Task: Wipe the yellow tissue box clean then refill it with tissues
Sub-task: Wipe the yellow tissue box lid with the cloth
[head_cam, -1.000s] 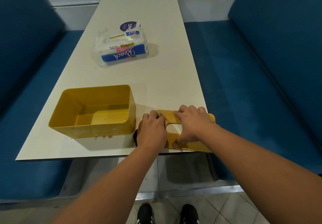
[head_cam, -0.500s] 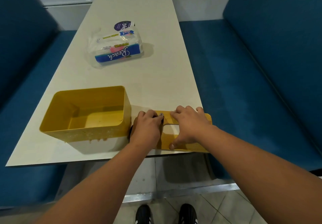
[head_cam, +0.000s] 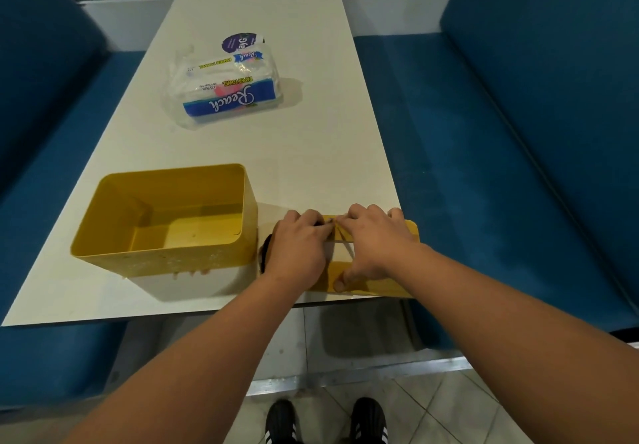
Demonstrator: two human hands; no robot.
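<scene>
At surface (head_cam: 311, 153) near edge, left hand (head_cam: 297, 250) grips dark cloth (head_cam: 265, 250) on yellow lid (head_cam: 377, 282); right hand (head_cam: 371, 239) presses lid flat, fingers spread; open tissue box (head_cam: 166, 263) just left.

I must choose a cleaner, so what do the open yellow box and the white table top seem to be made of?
Open yellow box: probably smooth moulded plastic; thin walls, rounded corners, a soft sheen inside. White table top: likely matt laminate; flat, even colour, thin edge.
</scene>
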